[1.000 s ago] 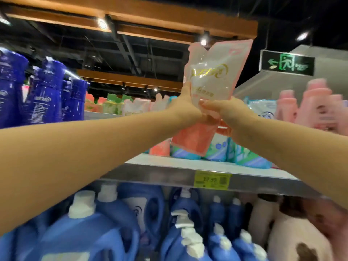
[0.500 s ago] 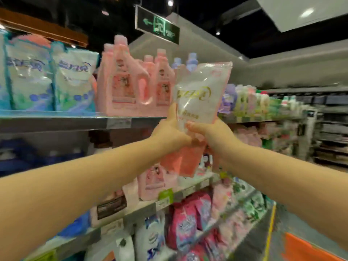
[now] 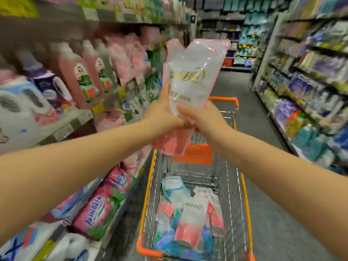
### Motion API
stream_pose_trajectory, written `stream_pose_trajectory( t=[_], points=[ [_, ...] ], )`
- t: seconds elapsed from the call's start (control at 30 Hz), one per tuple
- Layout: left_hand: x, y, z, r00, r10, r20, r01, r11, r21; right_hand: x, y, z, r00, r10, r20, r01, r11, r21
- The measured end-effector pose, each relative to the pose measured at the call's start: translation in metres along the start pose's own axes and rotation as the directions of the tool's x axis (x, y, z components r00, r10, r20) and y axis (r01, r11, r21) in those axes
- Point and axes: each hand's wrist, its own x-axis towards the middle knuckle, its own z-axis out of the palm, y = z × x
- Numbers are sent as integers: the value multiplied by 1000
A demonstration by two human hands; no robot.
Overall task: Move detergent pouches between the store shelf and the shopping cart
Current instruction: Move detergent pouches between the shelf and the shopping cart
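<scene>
A pink and clear detergent pouch (image 3: 192, 76) with gold lettering stands upright in the air above the shopping cart (image 3: 148, 185). My left hand (image 3: 162, 113) grips its left side at mid-height. My right hand (image 3: 201, 119) grips its right side, thumb across the front. The two hands touch below the label. The cart is wire with orange trim and stands in the aisle below my arms. Several pouches (image 3: 188, 213), pink, white and blue, lie in its basket. The store shelf (image 3: 66, 127) runs along the left.
The left shelves hold pink and white detergent bottles (image 3: 82, 76) and pink refill bags (image 3: 101, 210). More stocked shelves (image 3: 308, 95) line the right side. A grey floor aisle (image 3: 250, 102) runs ahead beyond the cart's orange handle (image 3: 224, 99).
The view swung from the upper shelf round and down to the aisle and cart. Both hands kept hold of the pink pouch and carried it from the shelf to above the cart.
</scene>
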Motion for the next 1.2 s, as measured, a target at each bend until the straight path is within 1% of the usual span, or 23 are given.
stream_pose_trajectory(
  t=[0.1, 0.17, 0.23, 0.27, 0.3, 0.33, 0.4, 0.5, 0.63, 0.67, 0.73, 0.77, 0.8, 0.9, 0.93, 0.97, 1.0, 1.07, 1.1, 1.13, 1.2],
  points=[
    [38, -31, 77, 990, -72, 122, 76, 997, -28, 25, 70, -40, 985, 130, -113, -138, 988, -72],
    [52, -57, 129, 954, -198, 223, 205, 979, -9, 37, 118, -66, 958, 222, -182, -239, 968, -81],
    [61, -82, 177, 932, -236, 276, 248, 969, -10, 50, 171, -87, 918, 322, -230, -351, 931, -98],
    [64, -94, 200, 934, -228, 277, 243, 970, -23, 56, 196, -94, 897, 365, -250, -403, 907, -119],
    [67, -105, 221, 926, -252, 280, 268, 963, -18, 61, 220, -100, 876, 403, -266, -447, 884, -134],
    [70, -116, 242, 913, -285, 293, 302, 953, -14, 67, 244, -107, 850, 446, -280, -495, 858, -138],
    [75, -142, 283, 878, -366, 308, 387, 922, -6, 75, 288, -118, 776, 548, -314, -600, 794, -98],
    [71, -178, 340, 785, -503, 361, 523, 851, 49, 77, 345, -128, 652, 657, -380, -713, 701, -12],
    [53, -210, 405, 684, -610, 399, 681, 731, -49, 72, 408, -130, 491, 718, -494, -803, 593, 64],
    [49, -217, 419, 659, -630, 411, 708, 703, -58, 71, 423, -131, 456, 726, -514, -821, 567, 72],
    [42, -230, 442, 629, -641, 441, 729, 682, -48, 68, 445, -135, 388, 742, -546, -862, 502, 69],
    [40, -238, 453, 620, -642, 451, 736, 675, -52, 67, 453, -138, 359, 749, -558, -878, 473, 71],
    [40, -243, 461, 596, -652, 469, 758, 649, -61, 65, 463, -140, 340, 752, -564, -888, 454, 71],
    [34, -251, 474, 486, -702, 520, 838, 544, -50, 57, 481, -142, 287, 759, -584, -920, 388, 53],
    [32, -253, 475, 462, -711, 530, 846, 533, -22, 54, 487, -141, 286, 755, -591, -922, 385, 46],
    [29, -253, 475, 450, -704, 550, 836, 548, 17, 52, 489, -139, 279, 757, -590, -927, 373, 41],
    [27, -252, 474, 451, -679, 579, 793, 603, 88, 50, 492, -138, 273, 762, -587, -932, 361, 35],
    [25, -252, 469, 472, -627, 619, 654, 720, 231, 47, 489, -137, 257, 785, -563, -945, 325, 23],
    [26, -251, 467, 469, -623, 626, 621, 737, 268, 47, 486, -138, 255, 796, -550, -949, 316, 17],
    [28, -249, 463, 470, -621, 627, 593, 748, 297, 46, 484, -140, 268, 799, -539, -946, 323, 8],
    [32, -243, 455, 530, -578, 621, 484, 807, 339, 47, 475, -141, 319, 792, -521, -935, 353, -36]
  ],
)
